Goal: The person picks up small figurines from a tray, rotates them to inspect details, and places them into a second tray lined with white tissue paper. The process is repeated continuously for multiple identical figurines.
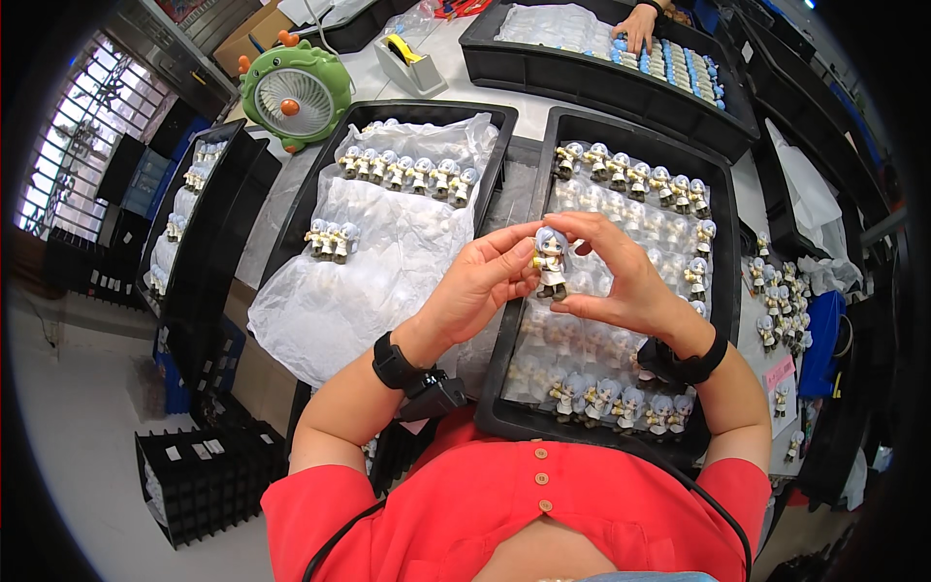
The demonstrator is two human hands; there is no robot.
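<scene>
A small figurine (551, 267) with pale blue-grey hair, a white outfit and dark boots is held upright between my two hands. My left hand (492, 274) pinches its side between thumb and fingertips. My right hand (626, 281) grips it from head to feet, index finger at the top and thumb under the boots. Below my right hand lies a black tray (497, 393) with rows of like figurines, many under a translucent sheet. To the left, another black tray (303, 211) is lined with white sheeting (373, 276) and bears a far row of figurines and a small cluster.
A green animal-shaped fan (325, 82) and a tape dispenser (412, 70) stand at the back left. Another person's hand (636, 29) reaches into a far tray (582, 89) of blue-and-white pieces. Loose figurines (781, 301) lie at right; stacked black trays (208, 262) rise at left.
</scene>
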